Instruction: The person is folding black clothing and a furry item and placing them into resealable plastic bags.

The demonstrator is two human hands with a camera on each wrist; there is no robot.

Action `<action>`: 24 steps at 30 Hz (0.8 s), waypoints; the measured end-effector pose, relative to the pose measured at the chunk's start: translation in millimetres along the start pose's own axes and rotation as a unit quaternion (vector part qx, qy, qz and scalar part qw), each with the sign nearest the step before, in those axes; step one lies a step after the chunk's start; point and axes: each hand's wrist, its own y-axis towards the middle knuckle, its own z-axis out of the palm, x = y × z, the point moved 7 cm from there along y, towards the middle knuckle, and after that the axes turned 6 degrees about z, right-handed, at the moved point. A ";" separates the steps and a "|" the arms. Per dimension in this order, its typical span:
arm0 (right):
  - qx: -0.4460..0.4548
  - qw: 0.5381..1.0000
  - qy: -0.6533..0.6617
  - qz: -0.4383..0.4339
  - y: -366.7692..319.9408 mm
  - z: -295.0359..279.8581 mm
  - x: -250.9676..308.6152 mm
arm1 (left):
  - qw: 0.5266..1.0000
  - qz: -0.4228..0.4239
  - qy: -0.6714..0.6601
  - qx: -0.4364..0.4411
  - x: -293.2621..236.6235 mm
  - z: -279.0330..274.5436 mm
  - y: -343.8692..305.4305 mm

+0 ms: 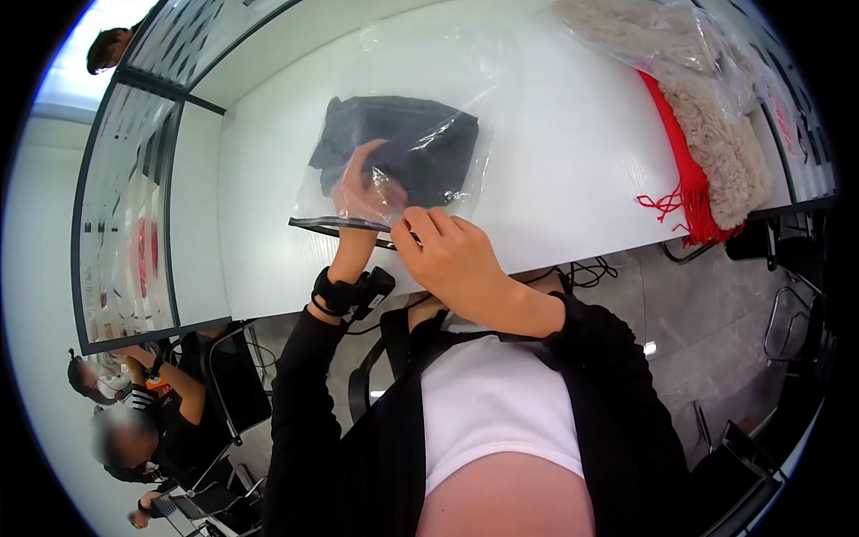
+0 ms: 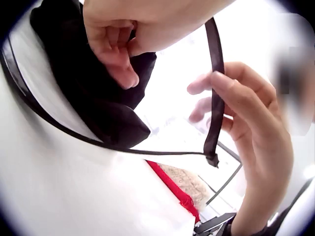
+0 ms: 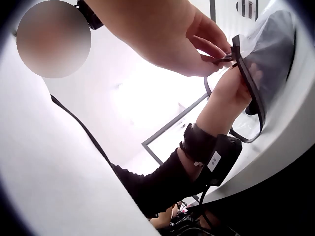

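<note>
A clear bag (image 1: 488, 170) with a black-edged mouth lies on the white table, dark folded cloth (image 1: 438, 148) inside it. Through the mouth reaches the left hand (image 1: 365, 190), seen through the plastic against the cloth, thumb and a finger spread apart. In the left wrist view the left hand (image 2: 133, 39) has bent fingers beside the black cloth (image 2: 78, 83). The right hand (image 1: 456, 259) holds the right end of the mouth's dark edge; in the right wrist view the right hand's fingers pinch near the edge strip (image 3: 253, 91).
At the table's right lie a beige fluffy item (image 1: 716, 152), partly in clear plastic, and a red fringed cloth (image 1: 684, 179). White panels with dark frames border the table (image 1: 573, 179). People sit at the lower left. Cables and chairs are below the front edge.
</note>
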 end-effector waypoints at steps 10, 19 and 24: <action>-0.078 0.996 -0.052 -0.005 30.1 -14.4 3.2 | 0.886 0.294 0.340 0.118 -37.9 17.6 1.8; 0.023 0.979 -0.194 -0.060 78.3 27.7 10.8 | 0.876 0.315 0.343 0.123 -30.5 20.2 -0.1; -0.005 0.984 -0.171 -0.051 62.0 36.0 18.3 | 0.883 0.306 0.338 0.114 -26.6 22.5 -3.6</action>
